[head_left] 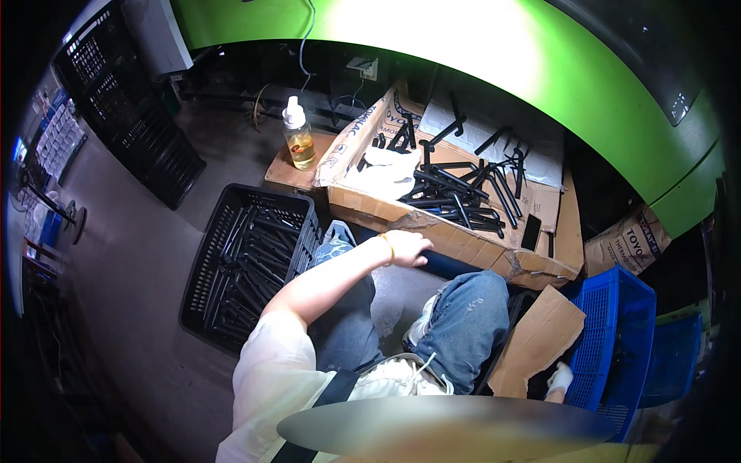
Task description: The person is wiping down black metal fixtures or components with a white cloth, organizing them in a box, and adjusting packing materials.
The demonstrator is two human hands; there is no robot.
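Loosely bent at the fingers, the person's left hand (407,248) hung above the gap between the knees, just beside the front wall of a cardboard box (455,248); nothing showed in it, though whether the fingertips met could not be told. Well apart, low on the right, the right hand (560,379), in a white glove, sat between a torn cardboard piece (538,342) and a blue basket (596,339); its fingers were too small and hidden to tell whether they gripped anything. Black bars (461,211) lay heaped at angles in the box, beside a crumpled white cloth (390,179). Left of the legs, a black crate (204,266) held more black rods (251,266). A bottle of yellow liquid (299,143) stood upright near the box's left end, and a green machine (463,29) curved behind.
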